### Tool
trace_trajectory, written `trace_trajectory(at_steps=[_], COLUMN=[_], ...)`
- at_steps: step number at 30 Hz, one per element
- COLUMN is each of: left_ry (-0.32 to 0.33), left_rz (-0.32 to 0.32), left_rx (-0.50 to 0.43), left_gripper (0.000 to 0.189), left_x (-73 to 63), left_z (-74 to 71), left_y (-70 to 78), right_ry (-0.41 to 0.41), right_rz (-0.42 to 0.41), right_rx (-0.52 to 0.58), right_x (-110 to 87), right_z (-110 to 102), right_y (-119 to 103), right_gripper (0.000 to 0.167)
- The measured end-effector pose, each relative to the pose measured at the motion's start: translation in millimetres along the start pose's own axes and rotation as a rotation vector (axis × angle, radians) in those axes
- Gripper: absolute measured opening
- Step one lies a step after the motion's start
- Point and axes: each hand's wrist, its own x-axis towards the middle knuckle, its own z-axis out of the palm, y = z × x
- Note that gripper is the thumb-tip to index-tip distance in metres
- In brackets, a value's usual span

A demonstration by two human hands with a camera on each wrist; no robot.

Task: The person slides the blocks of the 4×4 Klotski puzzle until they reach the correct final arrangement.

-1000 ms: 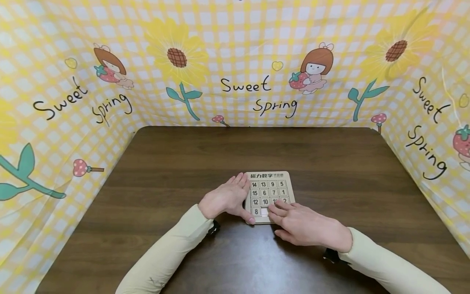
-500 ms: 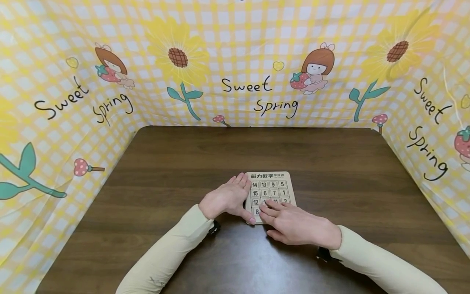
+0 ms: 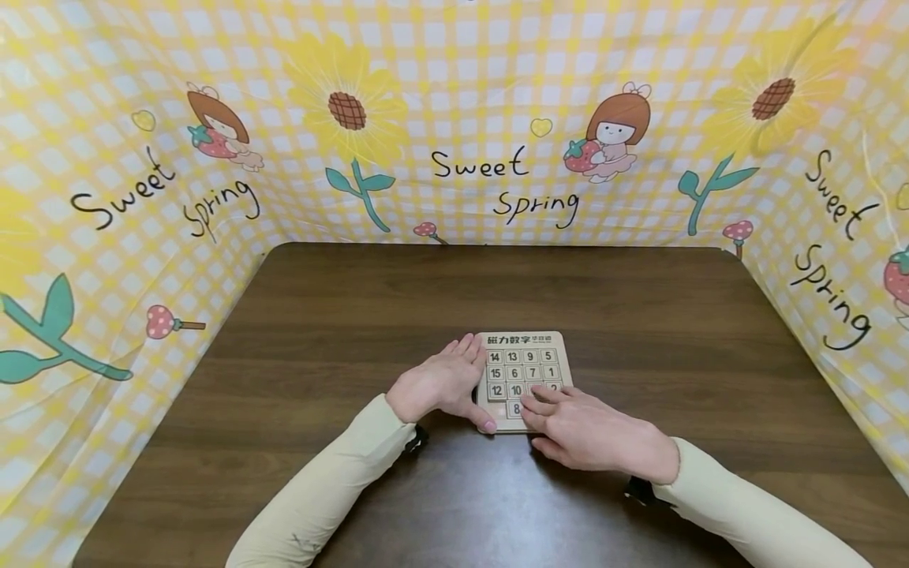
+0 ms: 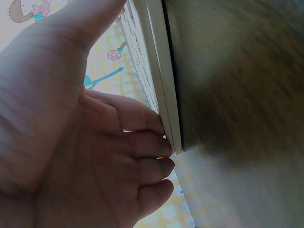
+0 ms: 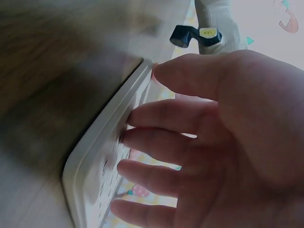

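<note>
A number sliding puzzle (image 3: 520,340) with square tiles lies flat on the table. My left hand (image 3: 442,383) lies along its left side, fingers stretched out at the edge and thumb on the near left corner. In the left wrist view, those fingertips meet the puzzle's side (image 4: 159,80). My right hand (image 3: 585,430) reaches over the near right part, its fingertips on the lower tiles and covering some of them. The 8 tile (image 3: 515,409) sits in the bottom row, second from the left, just beside these fingertips. At its left, the corner slot is bare.
The dark wooden table (image 3: 398,292) extends well past the puzzle on all sides. A yellow checked cloth (image 3: 454,102) with flowers and lettering hangs behind it and at both sides. Each wrist wears a small black camera mount (image 5: 194,35).
My right hand moved left over the 8 tile, then back right. The 8 tile slid one place right, and the bare slot is now at bottom left. My left hand stayed put.
</note>
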Motion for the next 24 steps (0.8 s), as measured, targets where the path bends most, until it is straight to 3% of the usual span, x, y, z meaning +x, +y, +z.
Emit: trace_trajectory(at_steps=[10, 21, 24], left_ry=[-0.009, -0.021, -0.019], left_rz=[-0.004, -0.009, -0.011], left_rx=[-0.004, 0.015, 0.014], left_gripper=[0.128, 0.129, 0.128], left_x=[0.1, -0.4, -0.2], left_z=[-0.7, -2.3, -1.8], left_y=[1.1, 1.7, 1.6], right_ry=[-0.012, 0.097, 0.104], right_rz=[-0.018, -0.139, -0.133], right_rx=[0.026, 0.016, 0.023], right_x=[-2.3, 17.9, 23.9], right_z=[-0.2, -1.5, 0.3], right_y=[6.5, 12.9, 12.3], right_gripper=[0.044, 0.042, 0.041])
